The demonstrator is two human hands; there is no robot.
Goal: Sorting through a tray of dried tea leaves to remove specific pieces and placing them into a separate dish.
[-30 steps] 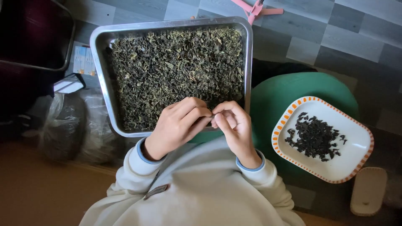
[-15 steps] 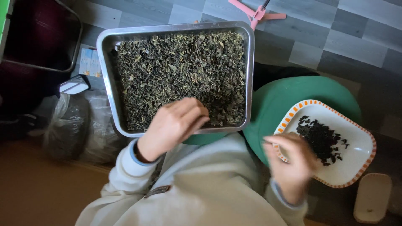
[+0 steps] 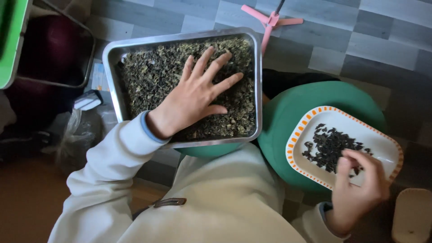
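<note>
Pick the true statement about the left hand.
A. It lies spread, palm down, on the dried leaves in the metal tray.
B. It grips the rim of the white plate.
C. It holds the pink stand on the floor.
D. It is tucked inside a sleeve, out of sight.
A: the left hand lies flat with fingers spread on the dried leaves inside the metal tray, away from the white plate.

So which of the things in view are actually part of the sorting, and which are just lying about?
In use:
left hand, spread flat
metal tray
dried leaves
right hand
orange-rimmed plate
dark pieces

Lying about:
pink stand
plastic bag
green cushion
</note>
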